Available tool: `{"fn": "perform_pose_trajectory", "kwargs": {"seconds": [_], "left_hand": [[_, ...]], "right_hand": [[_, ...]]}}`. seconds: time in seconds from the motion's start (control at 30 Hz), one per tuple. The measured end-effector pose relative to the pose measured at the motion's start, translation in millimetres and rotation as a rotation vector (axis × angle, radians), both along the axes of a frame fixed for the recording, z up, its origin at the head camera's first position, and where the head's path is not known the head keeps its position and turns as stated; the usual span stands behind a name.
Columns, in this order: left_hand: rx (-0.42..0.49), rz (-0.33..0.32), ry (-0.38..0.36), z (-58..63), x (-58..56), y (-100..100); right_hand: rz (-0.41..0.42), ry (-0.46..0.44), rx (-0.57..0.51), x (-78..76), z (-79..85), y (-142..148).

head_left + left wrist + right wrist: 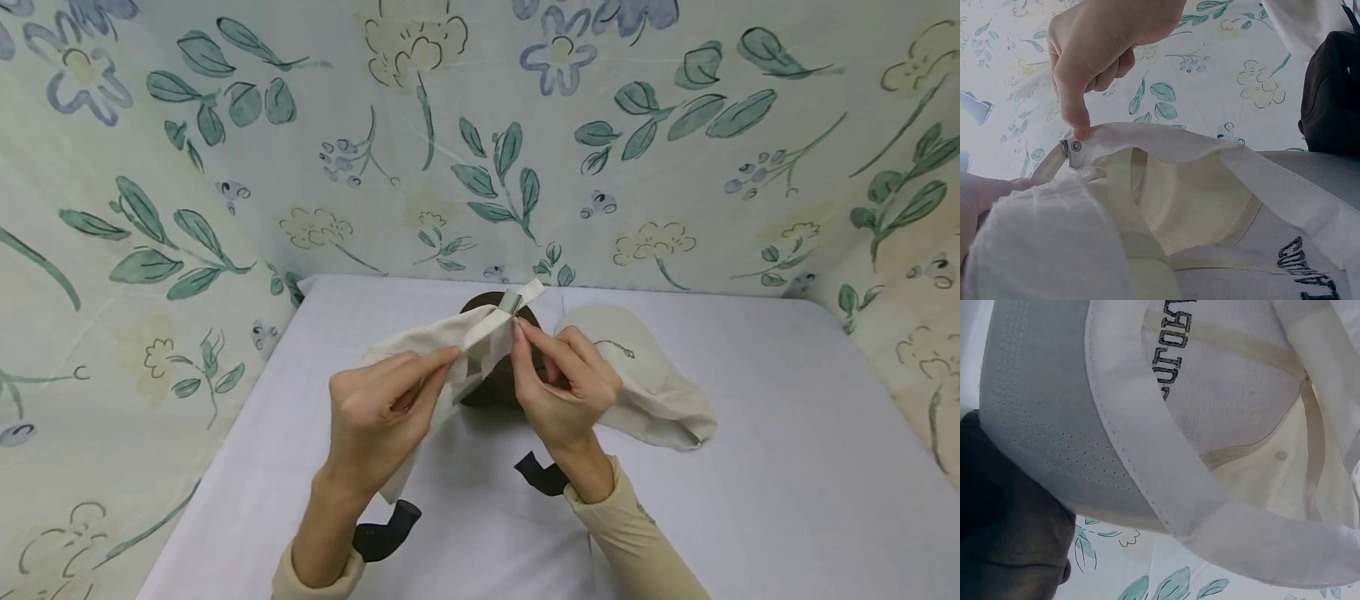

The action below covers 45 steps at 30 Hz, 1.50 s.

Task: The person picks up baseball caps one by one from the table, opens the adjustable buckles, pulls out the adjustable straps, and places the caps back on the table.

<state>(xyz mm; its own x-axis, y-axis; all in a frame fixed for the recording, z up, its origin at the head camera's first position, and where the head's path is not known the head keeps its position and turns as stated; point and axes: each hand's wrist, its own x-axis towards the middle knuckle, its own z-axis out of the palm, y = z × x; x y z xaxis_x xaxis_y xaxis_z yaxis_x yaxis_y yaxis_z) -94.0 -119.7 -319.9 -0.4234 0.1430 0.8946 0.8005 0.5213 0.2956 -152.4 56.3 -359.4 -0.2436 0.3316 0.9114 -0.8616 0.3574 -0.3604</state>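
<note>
Both hands hold a cream cap above the table by its back strap. My left hand pinches the strap between thumb and forefinger. Close beside it, my right hand pinches the strap just below a small metal buckle, and the strap's free end sticks up past the buckle. In the left wrist view, the buckle sits at the band's edge, with the cap's lining facing the camera. The right wrist view shows the stitched brim and pale sweatband.
A dark brown cap stands on the table behind the hands, partly hidden by them. To its right lies another cream cap with small dark lettering. The white-covered table meets floral cloth at the back and sides.
</note>
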Motion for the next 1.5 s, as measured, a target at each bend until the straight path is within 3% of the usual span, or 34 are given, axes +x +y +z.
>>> {"fn": "perform_pose_trajectory", "kwargs": {"seconds": [0.37, 0.73, 1.1, 1.5], "left_hand": [[-0.034, 0.039, -0.033, 4.8, 2.5, -14], [-0.169, 0.106, -0.033, 3.5, 7.7, -11], [-0.233, -0.019, -0.058, 2.1, 11.3, -8], [-0.201, -0.04, -0.102, 8.3, 16.0, -25]], "right_hand": [[0.011, -0.035, 0.007, -1.9, -2.5, 1], [0.026, -0.024, 0.03, 0.3, -1.0, 4], [0.021, -0.06, 0.019, -1.1, -0.7, 7], [0.014, -0.038, 0.002, -2.1, -1.7, 5]]}}
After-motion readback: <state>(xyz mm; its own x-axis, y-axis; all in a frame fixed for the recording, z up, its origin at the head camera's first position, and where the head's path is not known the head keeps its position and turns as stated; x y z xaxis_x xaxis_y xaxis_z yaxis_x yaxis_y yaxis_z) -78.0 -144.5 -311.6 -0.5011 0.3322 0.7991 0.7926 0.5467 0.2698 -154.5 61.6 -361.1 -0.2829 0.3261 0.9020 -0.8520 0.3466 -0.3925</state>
